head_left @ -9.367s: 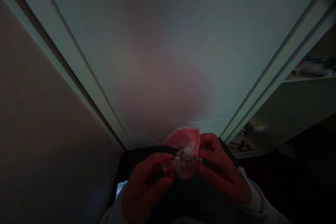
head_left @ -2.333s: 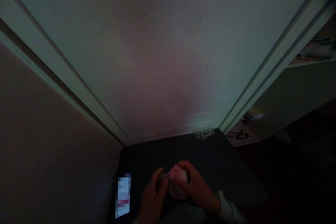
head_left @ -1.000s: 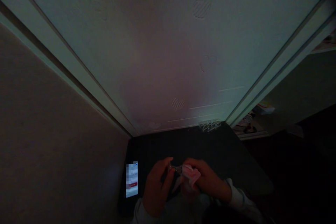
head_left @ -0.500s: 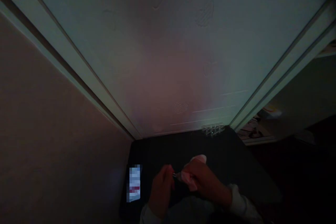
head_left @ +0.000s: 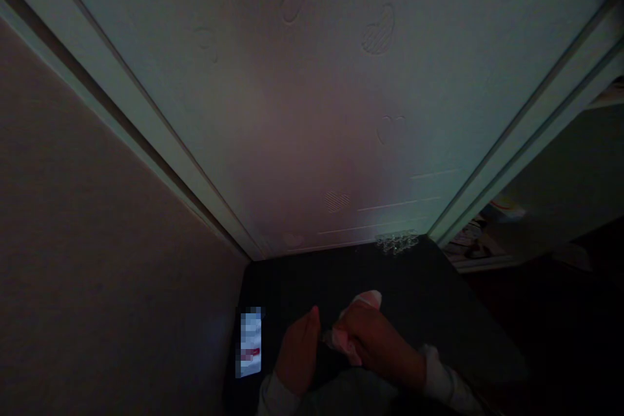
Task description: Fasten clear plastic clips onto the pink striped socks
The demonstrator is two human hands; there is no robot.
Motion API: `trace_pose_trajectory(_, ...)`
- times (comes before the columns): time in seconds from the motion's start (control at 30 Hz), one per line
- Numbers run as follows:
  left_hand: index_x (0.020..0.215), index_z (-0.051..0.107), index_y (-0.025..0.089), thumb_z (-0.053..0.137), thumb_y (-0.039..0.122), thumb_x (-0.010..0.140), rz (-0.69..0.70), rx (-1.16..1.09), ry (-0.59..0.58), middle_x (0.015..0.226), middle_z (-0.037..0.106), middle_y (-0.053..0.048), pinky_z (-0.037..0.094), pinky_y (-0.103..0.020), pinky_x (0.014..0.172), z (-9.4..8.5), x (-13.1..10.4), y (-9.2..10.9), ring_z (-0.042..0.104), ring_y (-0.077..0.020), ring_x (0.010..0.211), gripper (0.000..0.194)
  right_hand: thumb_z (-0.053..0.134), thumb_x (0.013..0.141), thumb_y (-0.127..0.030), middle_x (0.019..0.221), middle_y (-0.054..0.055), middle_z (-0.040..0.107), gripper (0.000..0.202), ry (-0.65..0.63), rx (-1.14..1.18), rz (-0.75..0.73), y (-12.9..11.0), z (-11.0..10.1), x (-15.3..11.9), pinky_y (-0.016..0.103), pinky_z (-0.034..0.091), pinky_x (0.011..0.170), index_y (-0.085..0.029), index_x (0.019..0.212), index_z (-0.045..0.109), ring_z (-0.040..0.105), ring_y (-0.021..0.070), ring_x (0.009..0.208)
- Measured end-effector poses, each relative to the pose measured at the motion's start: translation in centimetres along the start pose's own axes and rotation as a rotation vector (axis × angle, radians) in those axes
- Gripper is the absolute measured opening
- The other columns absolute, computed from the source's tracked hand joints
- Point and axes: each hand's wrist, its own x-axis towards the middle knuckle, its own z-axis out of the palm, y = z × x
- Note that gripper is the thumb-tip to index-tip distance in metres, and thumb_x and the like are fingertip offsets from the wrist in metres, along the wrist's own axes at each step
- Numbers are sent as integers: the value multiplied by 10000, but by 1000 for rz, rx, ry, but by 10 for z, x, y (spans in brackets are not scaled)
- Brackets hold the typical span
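Note:
Low in the dim head view, my right hand (head_left: 373,341) is closed around a pinkish-white cloth (head_left: 347,344), whose folds stick out above and below the fingers. A small shiny item (head_left: 327,337) shows at the cloth's left side, between my hands; it is too dark to tell what it is. My left hand (head_left: 298,348) is just left of it, fingers together and pointing up, and whatever its fingertips grip is hidden.
My hands are above a dark tabletop (head_left: 302,279). A lit phone (head_left: 251,343) lies at its left edge. Clear, shiny small pieces (head_left: 397,242) sit at the back against a white panel with hearts (head_left: 316,110). Shelves with items (head_left: 475,237) stand at the right.
My right hand and the cloth have dipped slightly. The shiny item between my hands shows less clearly, and my left fingers look straighter.

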Motion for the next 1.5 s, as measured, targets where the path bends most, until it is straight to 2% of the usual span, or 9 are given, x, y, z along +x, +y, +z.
trace_pose_trajectory(0.1,1056,602,137,254,155,890,259,300,107,923,722,-141,552,-317,662,0,-3,1,682,-216,807,386,461,717,-28,655,-8,655,223,-2,-1,28,-3,-3,-1,277,352,682,-189,618,580,561,147,663)
trace_pose_trajectory(0.17,1061,591,122,224,121,897,322,375,135,894,724,-148,559,-296,596,-1,-2,3,692,-211,740,403,447,732,-37,667,-1,662,226,2,5,35,-5,-5,-1,278,357,681,-189,634,582,565,146,658)
trace_pose_trajectory(0.47,979,591,136,264,58,879,307,458,157,741,693,-84,512,-233,464,-9,8,20,641,-161,536,352,456,691,-60,713,39,668,191,28,46,192,0,0,-4,268,389,627,-182,698,603,573,170,676)
trace_pose_trajectory(0.57,951,585,133,281,55,872,288,454,157,685,656,-66,479,-225,423,-13,10,27,602,-151,475,323,443,695,-68,692,28,656,188,38,147,221,-3,-2,-3,243,383,588,-177,692,595,568,153,648)
trace_pose_trajectory(0.67,837,584,144,261,82,893,272,448,164,626,621,-53,436,-220,388,-17,13,33,573,-146,436,334,454,704,-101,651,5,624,150,49,268,253,-7,-4,-2,221,366,544,-174,672,581,545,132,602)
trace_pose_trajectory(0.87,714,541,186,214,167,942,219,441,218,514,573,-7,387,-211,407,-25,17,44,564,-127,424,399,497,727,-187,574,-43,519,97,36,489,330,-6,0,0,205,330,503,-169,642,541,449,98,534)
trace_pose_trajectory(1.13,597,482,208,164,212,959,230,405,342,465,540,1,361,-241,445,-29,21,52,536,-128,417,482,590,660,-314,521,-80,366,231,-58,863,496,-11,1,3,196,257,463,-182,553,433,306,69,493)
trace_pose_trajectory(1.33,562,481,206,150,227,962,262,404,391,447,513,4,330,-257,445,-35,23,55,512,-128,416,519,622,649,-341,533,-78,378,251,-63,993,511,-8,5,3,200,226,467,-169,567,459,286,65,498)
trace_pose_trajectory(1.5,553,512,202,166,246,959,302,395,413,431,497,3,322,-263,450,-37,26,56,497,-131,414,535,670,612,-393,514,-73,388,337,-86,1085,557,-15,3,7,214,242,466,-182,518,423,293,71,490)
